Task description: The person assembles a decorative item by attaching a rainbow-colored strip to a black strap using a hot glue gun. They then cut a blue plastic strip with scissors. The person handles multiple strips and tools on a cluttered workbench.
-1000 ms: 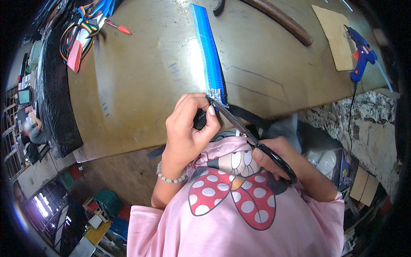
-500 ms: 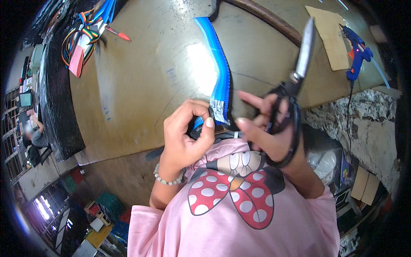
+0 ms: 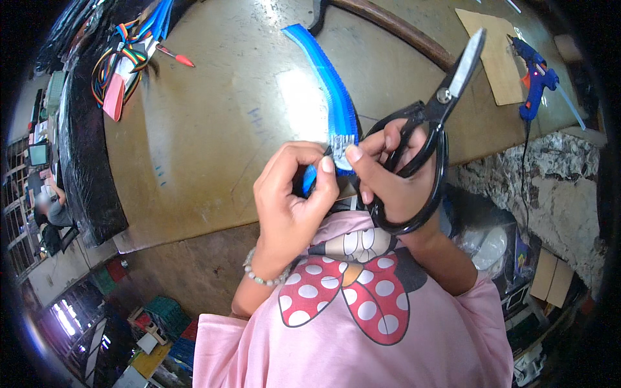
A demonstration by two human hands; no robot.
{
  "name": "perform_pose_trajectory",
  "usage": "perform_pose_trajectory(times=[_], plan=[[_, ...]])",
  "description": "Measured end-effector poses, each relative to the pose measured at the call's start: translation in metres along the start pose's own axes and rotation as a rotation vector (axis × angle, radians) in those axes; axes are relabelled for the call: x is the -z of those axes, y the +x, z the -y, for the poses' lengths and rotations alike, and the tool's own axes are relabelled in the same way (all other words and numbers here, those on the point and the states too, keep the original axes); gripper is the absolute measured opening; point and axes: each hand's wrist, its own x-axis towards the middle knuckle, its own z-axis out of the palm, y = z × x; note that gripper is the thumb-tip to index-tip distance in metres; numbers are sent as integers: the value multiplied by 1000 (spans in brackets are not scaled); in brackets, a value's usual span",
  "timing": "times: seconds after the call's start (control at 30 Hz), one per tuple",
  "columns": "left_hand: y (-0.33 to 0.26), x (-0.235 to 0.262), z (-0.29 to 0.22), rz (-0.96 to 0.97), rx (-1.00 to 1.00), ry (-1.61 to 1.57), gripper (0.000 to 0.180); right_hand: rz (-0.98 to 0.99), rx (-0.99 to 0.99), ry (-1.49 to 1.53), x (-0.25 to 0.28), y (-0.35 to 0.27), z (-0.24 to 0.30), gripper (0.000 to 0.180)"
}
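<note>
My left hand (image 3: 291, 200) is closed near the front edge of the table, its thumb and forefinger gripping the near end of a blue striped strap (image 3: 339, 107). The strap's long part stretches away over the tabletop, and a dark and blue bit of it shows inside my curled fingers. A whitish printed label (image 3: 343, 143) sits on the strap beside my fingertips. My right hand (image 3: 404, 191) has black-handled scissors (image 3: 435, 113) hooked over its fingers, blades pointing up and away. The right thumb and forefinger also pinch the strap at the label.
On the worn table (image 3: 194, 168) lie a tool with a wooden handle (image 3: 394, 29), a cardboard piece (image 3: 488, 58) and a blue glue gun (image 3: 535, 81) with a cord. At the far left are a red pen (image 3: 181, 59) and bundled ribbons (image 3: 119, 74). Another person (image 3: 57, 210) sits beyond.
My right hand has come left to the strap and its thumb and forefinger have closed on the label end. The scissors moved along with it. My left hand shifted slightly right.
</note>
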Motion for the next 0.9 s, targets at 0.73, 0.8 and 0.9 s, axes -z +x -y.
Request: perform_pose_trajectory(times=[0.73,0.8,0.9], plan=[[0,-11,12,29,61,96,8,607,-287,-624,56,-43,19,52],[1,-11,12,28,42,109,8,612,-367,-632,55,-43,18,58],[0,-11,12,31,3,145,8,567,-399,-629,53,-43,19,54]])
